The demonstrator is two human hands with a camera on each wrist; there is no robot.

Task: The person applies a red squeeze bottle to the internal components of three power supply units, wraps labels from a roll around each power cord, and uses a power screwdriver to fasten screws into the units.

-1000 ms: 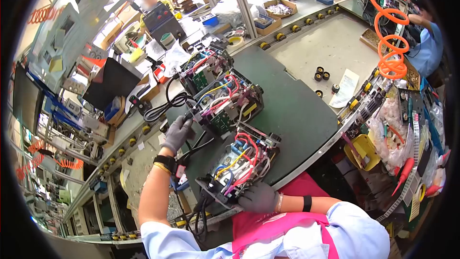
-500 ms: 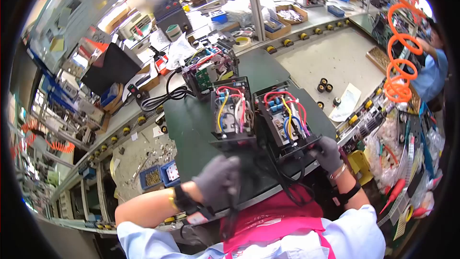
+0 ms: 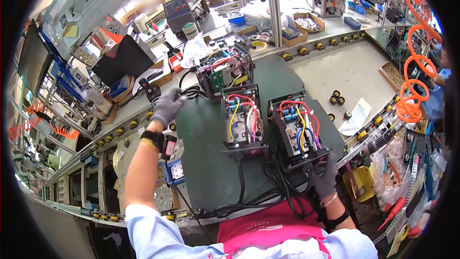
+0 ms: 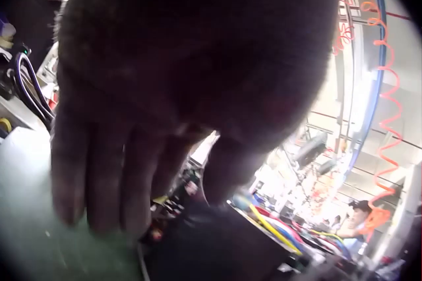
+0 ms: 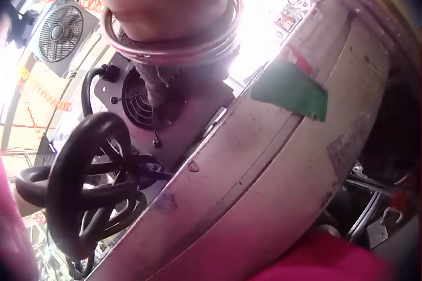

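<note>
Two open-topped electrical units with colored wires stand side by side on the dark green board (image 3: 201,144): a middle unit (image 3: 243,120) and a right unit (image 3: 297,127). Black cables (image 3: 254,200) run from their front panels along the board's near edge. My gloved right hand (image 3: 326,177) is at the right unit's front corner; in the right wrist view, a gloved finger (image 5: 153,82) lies over the fan grille (image 5: 137,100). My gloved left hand (image 3: 167,106) reaches above the board's left side with fingers extended, near the cable (image 3: 189,91) of a third unit (image 3: 225,72) behind.
Roller conveyor rails (image 3: 318,46) border the board. Left of it sit small blue trays (image 3: 176,170). Black rollers (image 3: 337,97) and a paper sheet (image 3: 357,116) lie to the right. A coiled orange hose (image 3: 416,91) hangs at the right.
Both near units have turned so their front panels face me. My left hand came toward me with a cable, let it go, then moved away toward the far left. My right hand moved right with its unit.
</note>
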